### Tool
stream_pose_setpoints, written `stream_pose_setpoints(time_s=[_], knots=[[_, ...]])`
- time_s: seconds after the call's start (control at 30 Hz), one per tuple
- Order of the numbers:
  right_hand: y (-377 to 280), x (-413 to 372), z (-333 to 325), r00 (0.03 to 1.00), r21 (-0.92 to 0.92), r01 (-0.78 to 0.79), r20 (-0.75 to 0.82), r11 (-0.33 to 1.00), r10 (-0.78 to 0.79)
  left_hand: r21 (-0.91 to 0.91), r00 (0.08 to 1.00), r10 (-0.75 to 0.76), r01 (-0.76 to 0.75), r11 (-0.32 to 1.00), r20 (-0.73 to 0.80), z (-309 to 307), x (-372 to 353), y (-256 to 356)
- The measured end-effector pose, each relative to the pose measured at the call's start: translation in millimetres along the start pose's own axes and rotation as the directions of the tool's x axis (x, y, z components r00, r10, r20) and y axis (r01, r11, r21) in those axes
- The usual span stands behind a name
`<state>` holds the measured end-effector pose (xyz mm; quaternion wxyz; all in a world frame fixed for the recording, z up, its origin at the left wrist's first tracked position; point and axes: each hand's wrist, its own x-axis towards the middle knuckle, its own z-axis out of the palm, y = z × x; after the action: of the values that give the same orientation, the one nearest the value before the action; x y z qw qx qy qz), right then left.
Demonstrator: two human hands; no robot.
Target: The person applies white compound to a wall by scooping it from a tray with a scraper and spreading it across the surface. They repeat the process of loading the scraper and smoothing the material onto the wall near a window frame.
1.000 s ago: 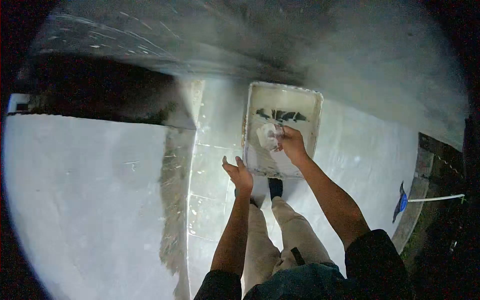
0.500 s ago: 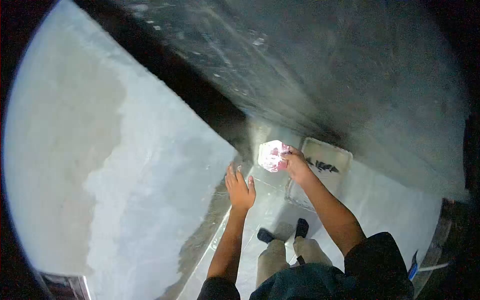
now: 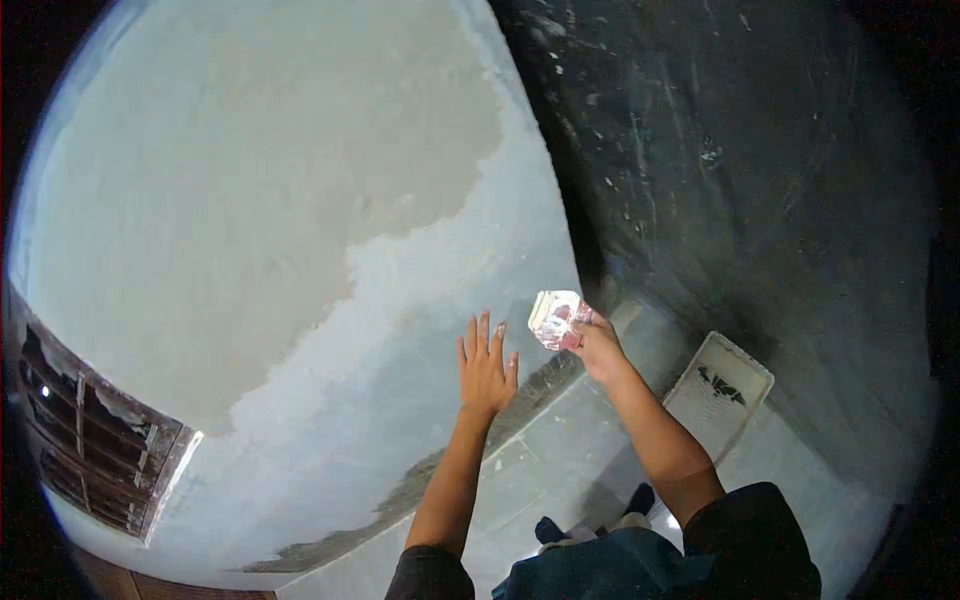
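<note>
Spreader (image 3: 557,320) smeared with white paste (image 3: 549,302) juts out ahead of the person (image 3: 610,567), its near edge gripped by the right hand (image 3: 599,347). It looks light and stiffish, probably slick where coated, so that edge suits holding. The left hand (image 3: 484,382) is open and empty.

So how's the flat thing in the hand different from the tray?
The flat piece is held in the right hand; the tray rests on the floor. The flat piece has pinkish patches; the tray has dark ones inside. The flat piece is smaller than the tray. Both carry whitish stuff.
</note>
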<state>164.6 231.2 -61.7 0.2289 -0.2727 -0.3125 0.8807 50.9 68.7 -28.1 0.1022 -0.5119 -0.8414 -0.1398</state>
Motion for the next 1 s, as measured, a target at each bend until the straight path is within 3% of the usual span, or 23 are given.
stream_pose_setpoints(time_s=[0.17, 0.37, 0.47, 0.53, 0.57, 0.63, 0.67, 0.73, 0.77, 0.8, 0.87, 0.9, 0.97, 1.0], knots=[[43, -3, 60, 0.995, 0.069, 0.040, 0.089, 0.997, -0.046, 0.029, 0.998, 0.004, -0.002, 1.000, -0.064, -53, -28, -60], [57, -11, 121, 0.990, 0.105, 0.118, 0.065, 0.987, -0.125, 0.132, 0.990, 0.122, -0.111, 0.985, -0.076, -98, -31, -110], [70, -13, 152, 0.971, 0.125, 0.207, 0.090, 0.970, -0.219, 0.206, 0.978, 0.198, -0.180, 0.962, -0.069, -128, -29, -136], [81, -16, 174, 0.928, 0.023, 0.369, 0.043, 0.929, -0.370, 0.249, 0.968, 0.237, -0.209, 0.946, -0.088, -145, -29, -157], [85, -15, 185, 0.926, 0.026, 0.373, 0.042, 0.927, -0.374, 0.293, 0.954, 0.287, -0.253, 0.922, -0.081, -153, -28, -169], [87, -15, 211, 0.800, -0.110, 0.600, 0.075, 0.792, -0.595, 0.392, 0.895, 0.423, -0.342, 0.854, -0.140, -164, -21, -196], [88, -18, 222, 0.797, -0.107, 0.604, 0.073, 0.790, -0.599, 0.394, 0.893, 0.428, -0.346, 0.851, -0.141, -167, -17, -211], [76, -36, 249, 0.718, -0.467, 0.647, 0.106, 0.603, -0.688, 0.571, 0.728, 0.661, -0.469, 0.674, -0.182, -178, -5, -234], [71, -32, 255, 0.578, -0.495, 0.752, 0.179, 0.435, -0.796, 0.583, 0.777, 0.610, -0.427, 0.691, -0.153, -182, -1, -237], [72, -24, 258, 0.573, -0.490, 0.756, 0.175, 0.433, -0.801, 0.588, 0.772, 0.617, -0.431, 0.685, -0.152, -180, 4, -242], [78, -5, 262, 0.180, -0.493, 0.870, 0.346, -0.015, -0.921, 0.617, 0.708, 0.658, -0.404, 0.676, -0.256, -171, 7, -251], [81, 1, 265, 0.178, -0.490, 0.872, 0.344, -0.015, -0.922, 0.684, 0.728, 0.654, -0.371, 0.628, -0.205, -169, 4, -250], [90, 12, 271, 0.065, -0.550, 0.802, 0.466, -0.232, -0.882, 0.672, 0.718, 0.658, -0.373, 0.640, -0.228, -166, 3, -252], [97, 17, 275, 0.061, -0.548, 0.804, 0.464, -0.232, -0.884, 0.655, 0.709, 0.659, -0.376, 0.656, -0.253, -166, 3, -252]])
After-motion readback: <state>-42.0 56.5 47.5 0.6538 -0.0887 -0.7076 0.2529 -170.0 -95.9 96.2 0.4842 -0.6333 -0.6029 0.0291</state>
